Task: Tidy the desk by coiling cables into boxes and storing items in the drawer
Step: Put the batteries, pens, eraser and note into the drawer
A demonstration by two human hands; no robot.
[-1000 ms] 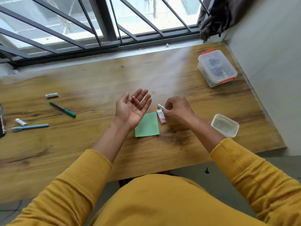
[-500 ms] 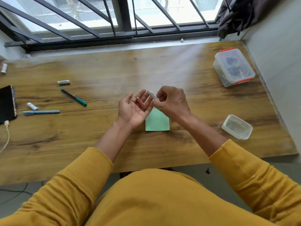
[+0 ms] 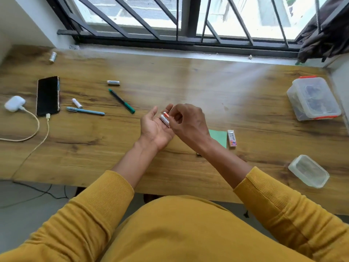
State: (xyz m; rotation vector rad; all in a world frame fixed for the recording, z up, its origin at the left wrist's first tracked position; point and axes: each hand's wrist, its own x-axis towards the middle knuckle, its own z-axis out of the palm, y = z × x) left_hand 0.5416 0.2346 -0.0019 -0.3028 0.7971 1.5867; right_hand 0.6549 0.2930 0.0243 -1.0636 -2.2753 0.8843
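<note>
Since a second ago: right hand has left the eraser on the table and come over the left palm. Left hand was cupping one orange battery; now two lie in it, the orange battery and a white battery, side by side and touching.

Fingers: the left ones are loosely spread, palm up, cradling rather than gripping. The right ones are curled over the batteries, tips at or on the white one; can't tell if they are pinching it or have just let go.

My read: the person is collecting loose batteries into one hand before stowing them. More remain well left of the fingers: one battery above the green pen, another by the blue pen, a third at the far corner.

Materials:
- Batteries: small, smooth, hard cylinders that would roll in an open palm.
- Eraser: small block in a printed sleeve, lying just right of the green note, which is thin, flat paper.
- Lidded box: clear rigid plastic with orange clips, far right of the fingers.
- Open tub: clear, near the table edge.
- Phone, earbud case and cable: far left. The cable is pale and limp, not yet coiled.
</note>
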